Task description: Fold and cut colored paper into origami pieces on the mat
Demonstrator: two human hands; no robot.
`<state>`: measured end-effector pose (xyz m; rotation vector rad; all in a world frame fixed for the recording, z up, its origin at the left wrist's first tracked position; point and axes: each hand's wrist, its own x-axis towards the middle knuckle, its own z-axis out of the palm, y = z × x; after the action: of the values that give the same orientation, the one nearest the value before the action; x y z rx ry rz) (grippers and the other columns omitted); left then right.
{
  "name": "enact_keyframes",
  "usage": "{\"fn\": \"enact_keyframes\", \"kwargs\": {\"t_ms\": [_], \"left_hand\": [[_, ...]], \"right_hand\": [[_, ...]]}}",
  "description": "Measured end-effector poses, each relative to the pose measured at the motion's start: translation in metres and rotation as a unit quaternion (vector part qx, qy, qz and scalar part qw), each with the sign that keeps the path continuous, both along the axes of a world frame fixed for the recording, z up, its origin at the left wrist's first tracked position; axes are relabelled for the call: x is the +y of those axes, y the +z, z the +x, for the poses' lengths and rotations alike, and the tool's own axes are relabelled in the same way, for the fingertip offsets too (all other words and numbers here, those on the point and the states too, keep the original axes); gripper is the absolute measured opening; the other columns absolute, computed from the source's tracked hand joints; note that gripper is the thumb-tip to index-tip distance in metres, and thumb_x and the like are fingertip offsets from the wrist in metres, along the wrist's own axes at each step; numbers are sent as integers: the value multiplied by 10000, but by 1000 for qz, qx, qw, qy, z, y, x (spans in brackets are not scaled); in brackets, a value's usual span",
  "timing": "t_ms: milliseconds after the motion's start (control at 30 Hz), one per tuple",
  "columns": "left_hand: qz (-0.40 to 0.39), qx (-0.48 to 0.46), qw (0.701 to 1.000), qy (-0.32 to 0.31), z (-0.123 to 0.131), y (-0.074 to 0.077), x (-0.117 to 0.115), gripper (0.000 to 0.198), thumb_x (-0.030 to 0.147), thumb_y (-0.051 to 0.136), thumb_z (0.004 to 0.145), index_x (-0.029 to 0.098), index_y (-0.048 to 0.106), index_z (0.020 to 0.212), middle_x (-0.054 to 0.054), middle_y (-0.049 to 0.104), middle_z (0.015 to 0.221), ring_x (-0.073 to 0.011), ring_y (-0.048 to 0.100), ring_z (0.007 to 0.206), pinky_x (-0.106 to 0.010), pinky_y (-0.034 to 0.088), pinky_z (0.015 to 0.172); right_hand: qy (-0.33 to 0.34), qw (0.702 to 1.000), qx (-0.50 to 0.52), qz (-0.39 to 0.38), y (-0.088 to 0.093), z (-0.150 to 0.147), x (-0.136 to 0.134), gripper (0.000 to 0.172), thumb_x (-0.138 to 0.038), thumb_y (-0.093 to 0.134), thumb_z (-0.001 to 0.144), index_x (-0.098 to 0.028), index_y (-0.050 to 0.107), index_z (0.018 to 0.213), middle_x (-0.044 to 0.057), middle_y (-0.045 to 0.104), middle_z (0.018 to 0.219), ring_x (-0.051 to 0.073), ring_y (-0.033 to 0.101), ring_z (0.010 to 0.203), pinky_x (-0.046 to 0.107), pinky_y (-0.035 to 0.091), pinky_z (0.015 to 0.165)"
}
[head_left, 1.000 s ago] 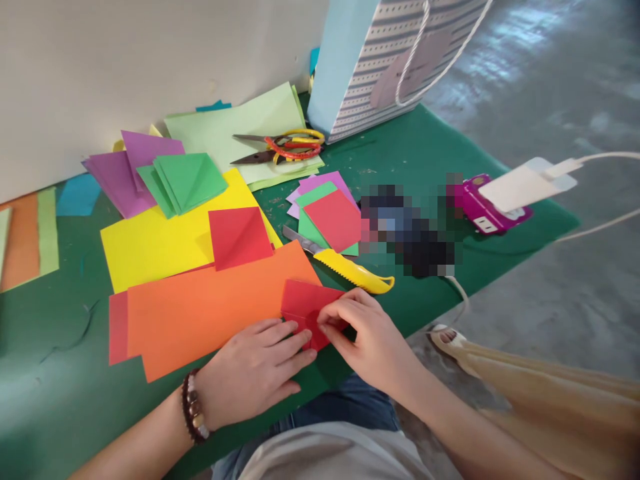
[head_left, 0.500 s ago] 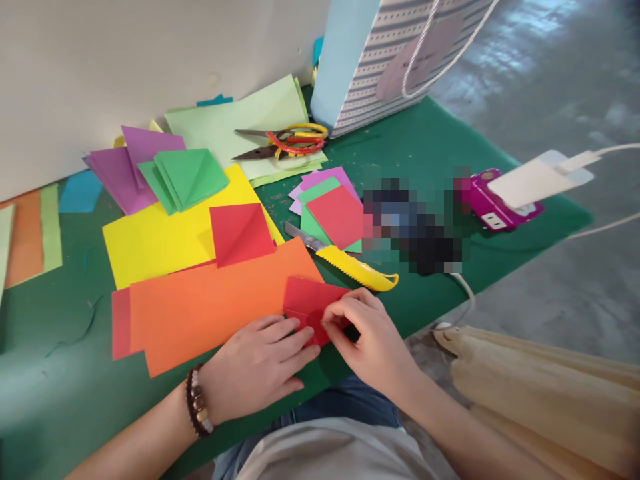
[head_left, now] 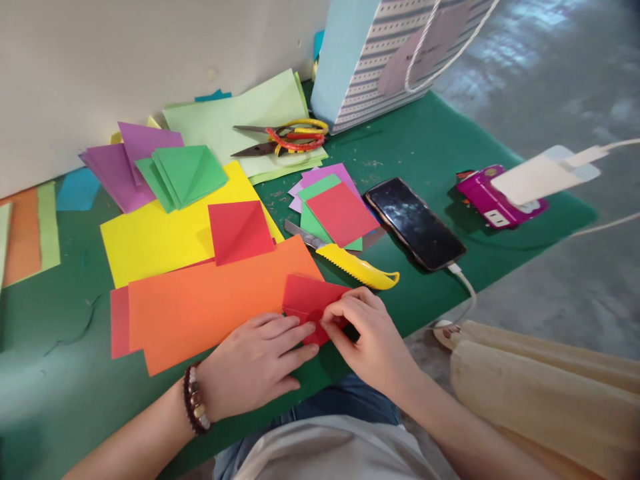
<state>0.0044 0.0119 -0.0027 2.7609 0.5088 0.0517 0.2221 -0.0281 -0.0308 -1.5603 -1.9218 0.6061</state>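
Note:
A creased red paper square [head_left: 311,291] lies at the table's near edge, partly over the orange sheet [head_left: 210,300]. My left hand [head_left: 260,363] rests flat with fingers stretched out, its fingertips on the red paper's lower left. With thumb and forefinger pinched together, my right hand [head_left: 367,333] grips the right part of that paper, which lifts a little there. My fingers hide the paper's lower right. Just beyond lies a yellow-handled utility knife [head_left: 357,265], blade out toward the left. Another folded red square [head_left: 241,230] sits on the yellow sheet [head_left: 155,250].
Folded green [head_left: 190,175] and purple papers [head_left: 120,170] lie at the back left. Scissors and pliers [head_left: 285,139] rest on pale green sheets [head_left: 200,120]. A phone [head_left: 417,223] on a cable, a purple power adapter [head_left: 500,197] and a paper bag [head_left: 370,73] stand right. Another person's legs [head_left: 540,380] are beside the table.
Both hands keep nearly the same place on the red paper. The view has shifted very slightly, and the phone shows clearly where it was blurred out before.

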Motion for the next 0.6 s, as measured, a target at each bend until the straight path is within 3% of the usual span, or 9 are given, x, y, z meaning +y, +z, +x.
{"fn": "enact_keyframes", "kwargs": {"t_ms": [300,600], "left_hand": [[-53,-10,999,3,0,3,5,445,305,419,974,201,415,1406,-21,519,1403,-199,483,1240,-374,361,1051],[-11,-5,1000,-1,3,1,4,343,335,476,970,239,532,1295,-3,570,1336,-193,503,1181,-363,371,1011]], "right_hand": [[-8,1000,1,5,0,-2,-1,140,-95,526,843,-221,513,785,4,594,694,196,501,764,357,388,718],[-15,1000,-2,15,0,-3,-1,142,-85,544,825,-215,524,770,-5,598,690,184,500,758,331,390,711]]}}
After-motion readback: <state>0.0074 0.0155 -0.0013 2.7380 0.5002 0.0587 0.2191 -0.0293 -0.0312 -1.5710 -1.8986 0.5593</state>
